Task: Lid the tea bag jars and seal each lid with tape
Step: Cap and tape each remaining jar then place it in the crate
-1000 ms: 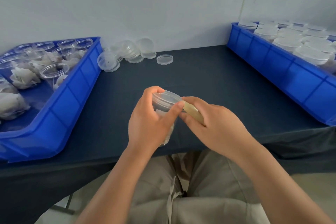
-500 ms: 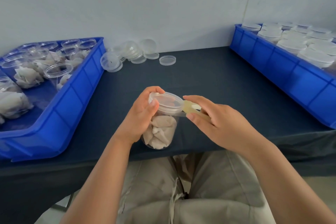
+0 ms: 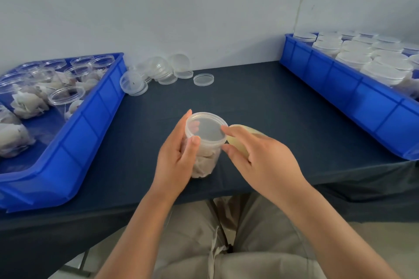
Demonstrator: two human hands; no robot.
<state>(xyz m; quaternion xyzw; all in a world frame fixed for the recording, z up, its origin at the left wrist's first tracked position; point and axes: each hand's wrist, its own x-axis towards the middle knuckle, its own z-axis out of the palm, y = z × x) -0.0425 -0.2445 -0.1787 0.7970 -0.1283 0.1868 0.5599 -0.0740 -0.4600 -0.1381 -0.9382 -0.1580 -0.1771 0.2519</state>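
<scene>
The left hand [image 3: 176,161] curled round the jar [image 3: 205,163], thumb pressed on its side just under the lid [image 3: 206,128], fingertips behind the rim. The right hand [image 3: 263,161] touched the lid's right edge with index finger and thumb, its other fingers bent over a pale tape roll [image 3: 238,142]. The jar was near the front edge of the table [image 3: 260,102]. Dark cloth lay open between the left bin [image 3: 90,133] and the right bin [image 3: 340,84], with loose lids [image 3: 203,79] by the wall.

Open way: bare tabletop [image 3: 260,106] from near edge to wall [image 3: 204,7].
Left side: left bin [image 3: 90,124] of open jars [image 3: 65,95].
Right side: right bin [image 3: 340,88] of lidded jars [image 3: 353,47].
Rear left: loose lids [image 3: 158,72].
Near centre: jar [image 3: 207,158] gripped by left hand [image 3: 175,161]; right hand [image 3: 260,158] holding tape roll [image 3: 238,140] just beside it.
</scene>
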